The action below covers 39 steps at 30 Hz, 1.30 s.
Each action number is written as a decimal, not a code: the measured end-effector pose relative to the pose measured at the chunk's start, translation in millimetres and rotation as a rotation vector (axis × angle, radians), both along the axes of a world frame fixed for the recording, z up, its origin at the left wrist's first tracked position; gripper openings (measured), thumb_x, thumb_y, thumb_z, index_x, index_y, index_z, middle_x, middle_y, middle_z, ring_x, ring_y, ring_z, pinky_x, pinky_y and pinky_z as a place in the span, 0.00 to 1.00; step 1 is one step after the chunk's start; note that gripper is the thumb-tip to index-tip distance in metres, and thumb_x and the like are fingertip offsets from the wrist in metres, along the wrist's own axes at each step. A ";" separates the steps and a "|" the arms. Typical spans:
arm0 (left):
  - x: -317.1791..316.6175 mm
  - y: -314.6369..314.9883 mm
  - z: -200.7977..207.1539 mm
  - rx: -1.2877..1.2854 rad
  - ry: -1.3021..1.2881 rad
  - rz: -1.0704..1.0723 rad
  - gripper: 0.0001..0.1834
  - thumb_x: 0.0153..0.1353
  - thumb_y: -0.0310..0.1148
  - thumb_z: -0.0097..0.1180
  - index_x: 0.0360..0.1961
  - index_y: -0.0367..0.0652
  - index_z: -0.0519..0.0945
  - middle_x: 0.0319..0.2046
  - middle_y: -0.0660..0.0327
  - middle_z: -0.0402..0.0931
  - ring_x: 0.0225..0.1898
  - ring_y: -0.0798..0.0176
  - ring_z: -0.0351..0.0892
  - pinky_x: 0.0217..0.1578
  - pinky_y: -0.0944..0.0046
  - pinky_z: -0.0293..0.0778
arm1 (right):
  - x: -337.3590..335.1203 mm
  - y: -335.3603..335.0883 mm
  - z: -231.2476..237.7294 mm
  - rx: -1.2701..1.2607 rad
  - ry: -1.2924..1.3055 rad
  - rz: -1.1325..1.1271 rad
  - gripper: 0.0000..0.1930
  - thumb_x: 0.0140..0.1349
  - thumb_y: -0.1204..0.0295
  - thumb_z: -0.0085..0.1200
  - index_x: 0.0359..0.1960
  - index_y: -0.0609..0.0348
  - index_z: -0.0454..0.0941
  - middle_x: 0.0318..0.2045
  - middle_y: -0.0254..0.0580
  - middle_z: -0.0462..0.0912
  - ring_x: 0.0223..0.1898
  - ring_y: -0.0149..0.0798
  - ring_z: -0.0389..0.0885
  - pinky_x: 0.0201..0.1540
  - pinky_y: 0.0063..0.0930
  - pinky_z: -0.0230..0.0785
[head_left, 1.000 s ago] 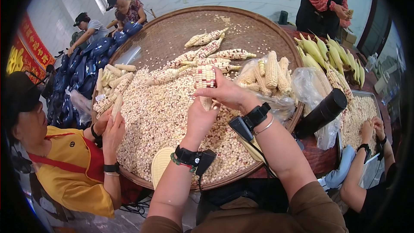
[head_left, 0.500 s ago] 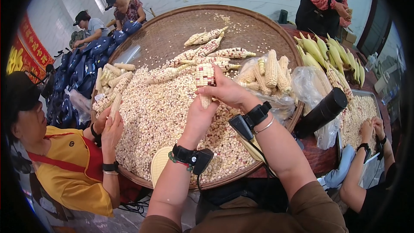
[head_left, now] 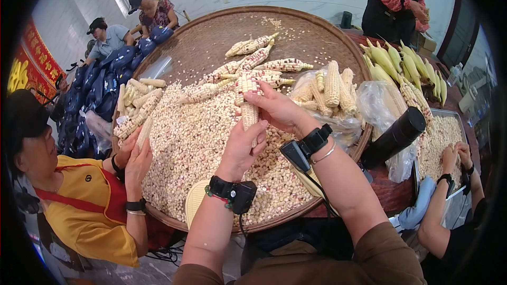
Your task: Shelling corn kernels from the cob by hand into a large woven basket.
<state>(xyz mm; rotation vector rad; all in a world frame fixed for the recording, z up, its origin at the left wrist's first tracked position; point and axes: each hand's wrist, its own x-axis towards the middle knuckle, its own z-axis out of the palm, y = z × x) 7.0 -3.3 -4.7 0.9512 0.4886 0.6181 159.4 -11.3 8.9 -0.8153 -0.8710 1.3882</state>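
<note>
Round woven tray (head_left: 211, 42) fills the middle of the frame: brown basketwork, raised curved rim, bare weave toward the top. Bed of loose kernels (head_left: 185, 142) covers its lower part: grainy, cream with some reddish-purple bits, matte. Right forearm (head_left: 348, 195) comes in from the lower right, angled up-left to frame centre. Left forearm (head_left: 208, 237) rises from the lower edge, steeper, leaning right. Green-husked ears (head_left: 401, 66) heaped upper right, leafy and pointed. Speckled ears (head_left: 259, 60) lie above centre, tapered, white and dark red, papery husk bits at some tips. Pale cobs (head_left: 332, 84) stacked right of centre, rough, cylindrical, clear crinkled plastic around them. Black bottle (head_left: 395, 136) right of centre, smooth cylinder, tilted.

Right hand (head_left: 280, 110) at frame centre: thumb laid across the held ear, fingers behind it, partly hidden. Left hand (head_left: 240, 150) just below: fingers curled round the ear's lower end, thumb up along its right side. Both grips closed on the same piece.

Held ear (head_left: 248, 112) sits at frame centre, above the kernel bed, near upright: reddish kernels up top, plain pale stretch lower down.

Small stuff: boxy black wrist devices on both arms, right one (head_left: 296, 155) hard-edged; thin shiny bangle (head_left: 324, 154) behind it.
</note>
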 end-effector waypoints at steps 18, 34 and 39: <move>-5.4 -1.4 9.6 -0.075 0.045 -0.045 0.11 0.66 0.35 0.53 0.27 0.46 0.69 0.15 0.68 0.63 0.09 0.73 0.58 0.13 0.73 0.53 | 0.8 -13.3 15.2 0.165 -0.256 0.062 0.49 0.61 0.70 0.62 0.72 0.63 0.35 0.52 0.43 0.73 0.48 0.31 0.74 0.49 0.25 0.71; -8.1 0.7 9.0 -0.070 0.047 -0.088 0.16 0.66 0.36 0.52 0.21 0.46 0.67 0.13 0.70 0.61 0.08 0.74 0.56 0.12 0.73 0.52 | -1.3 -13.4 15.9 0.138 -0.083 0.019 0.46 0.63 0.70 0.61 0.72 0.63 0.38 0.47 0.41 0.77 0.43 0.30 0.77 0.43 0.26 0.73; -7.9 1.7 7.6 -0.088 0.034 -0.122 0.18 0.66 0.37 0.51 0.19 0.46 0.67 0.12 0.70 0.60 0.08 0.75 0.56 0.12 0.73 0.52 | 3.5 -10.2 11.4 0.153 -0.146 0.036 0.47 0.60 0.72 0.63 0.71 0.66 0.40 0.48 0.43 0.76 0.46 0.30 0.76 0.48 0.26 0.72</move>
